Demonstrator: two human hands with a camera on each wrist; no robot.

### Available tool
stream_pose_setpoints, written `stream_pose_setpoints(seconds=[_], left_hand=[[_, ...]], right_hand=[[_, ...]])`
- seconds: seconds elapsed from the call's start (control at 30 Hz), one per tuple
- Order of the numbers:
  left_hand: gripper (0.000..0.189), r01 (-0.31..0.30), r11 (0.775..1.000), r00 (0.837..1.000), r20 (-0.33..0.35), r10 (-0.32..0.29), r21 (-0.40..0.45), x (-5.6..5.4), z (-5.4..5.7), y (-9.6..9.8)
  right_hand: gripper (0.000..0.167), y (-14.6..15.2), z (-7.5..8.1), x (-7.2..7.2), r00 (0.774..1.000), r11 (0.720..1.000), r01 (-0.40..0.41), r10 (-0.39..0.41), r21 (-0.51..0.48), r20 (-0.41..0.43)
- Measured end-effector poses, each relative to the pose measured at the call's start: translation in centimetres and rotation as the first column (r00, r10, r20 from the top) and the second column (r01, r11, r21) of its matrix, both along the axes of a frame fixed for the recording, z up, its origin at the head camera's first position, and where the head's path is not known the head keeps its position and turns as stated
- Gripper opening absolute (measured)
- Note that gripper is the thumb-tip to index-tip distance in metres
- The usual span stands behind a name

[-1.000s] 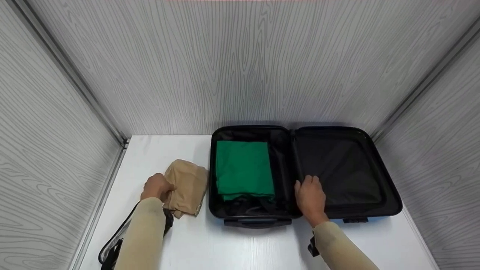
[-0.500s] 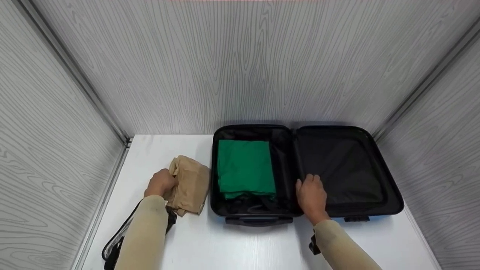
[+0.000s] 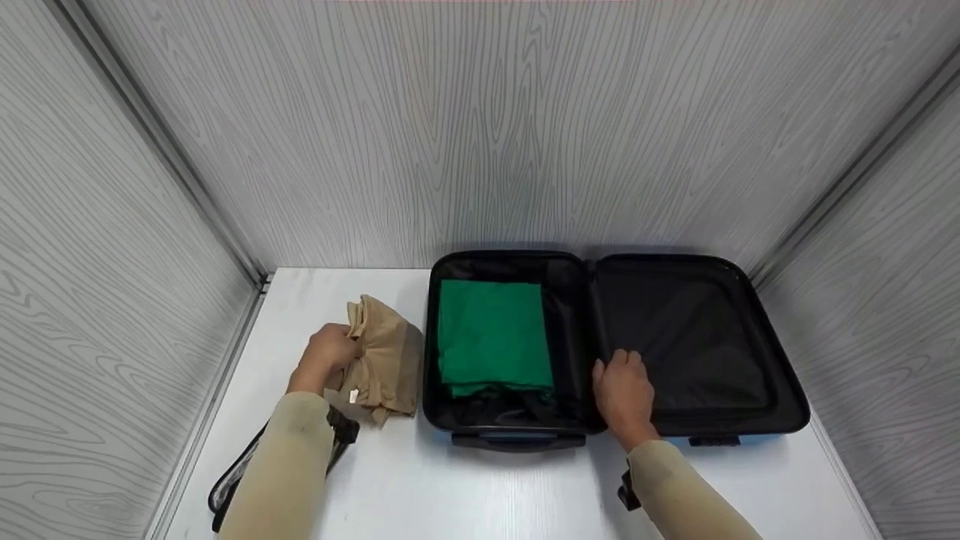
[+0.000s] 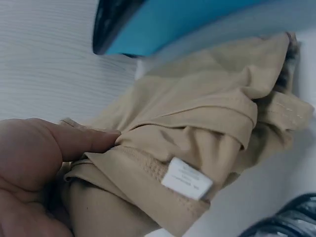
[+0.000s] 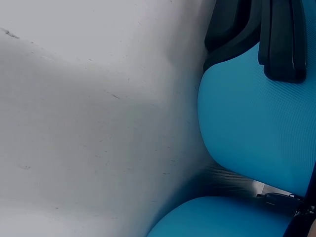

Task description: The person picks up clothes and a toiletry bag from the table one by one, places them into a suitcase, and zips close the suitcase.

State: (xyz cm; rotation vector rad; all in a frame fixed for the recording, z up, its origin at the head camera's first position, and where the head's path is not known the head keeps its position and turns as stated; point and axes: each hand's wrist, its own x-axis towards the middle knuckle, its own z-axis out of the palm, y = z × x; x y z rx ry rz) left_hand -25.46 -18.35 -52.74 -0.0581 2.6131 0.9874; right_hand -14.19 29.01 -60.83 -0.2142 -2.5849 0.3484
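Cloth (image 3: 388, 352), loosely folded, could've unravelled: left fingers (image 3: 340, 348) pinched one side, nine o'clock of case (image 3: 675, 330). Right fingers (image 3: 619, 364): couldn't tell.

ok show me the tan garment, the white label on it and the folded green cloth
Tan garment (image 3: 390, 352): head view, middle of its visible fabric
White label (image 4: 187, 178): left wrist view, middle of its printed face
Folded green cloth (image 3: 495, 331): head view, middle of its top layer

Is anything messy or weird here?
The tan cloth in the left hand looks a bit messy: it's bunched up, with its white tag showing. The green cloth in the suitcase lies neatly folded.
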Motion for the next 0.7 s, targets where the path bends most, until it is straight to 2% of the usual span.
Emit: stream_pose_setpoints(seconds=[0.1, 0.23, 0.47, 0.6, 0.7], left_hand=[[0.018, -0.021, 0.999, 0.999, -0.023, 0.022, 0.037, 0.7, 1.0, 0.5], [0.026, -0.038, 0.998, 0.997, -0.071, 0.041, 0.043, 1.4, 2.3, 1.0], [0.011, -0.049, 0.998, 0.985, -0.161, 0.055, 0.037, 1.7, 3.8, 1.4], [0.012, -0.059, 0.997, 0.982, -0.176, 0.068, 0.054, 1.9, 4.7, 1.7], [0.020, -0.068, 0.995, 0.978, -0.191, 0.080, 0.070, 2.3, 5.5, 2.1]], right_hand=[[0.031, 0.0, 0.0, 0.0, 1.000, 1.000, 0.000, 0.001, -0.017, 0.021], [0.031, 0.1, 0.1, -0.1, 0.999, 0.999, -0.002, 0.003, -0.037, 0.043], [0.032, -0.1, 0.4, -0.3, 0.997, 0.999, -0.001, 0.004, -0.050, 0.076], [0.032, -0.2, 0.4, -0.3, 0.998, 0.999, -0.009, 0.012, -0.047, 0.069], [0.032, -0.3, 0.4, -0.2, 0.997, 0.999, -0.015, 0.019, -0.049, 0.073]])
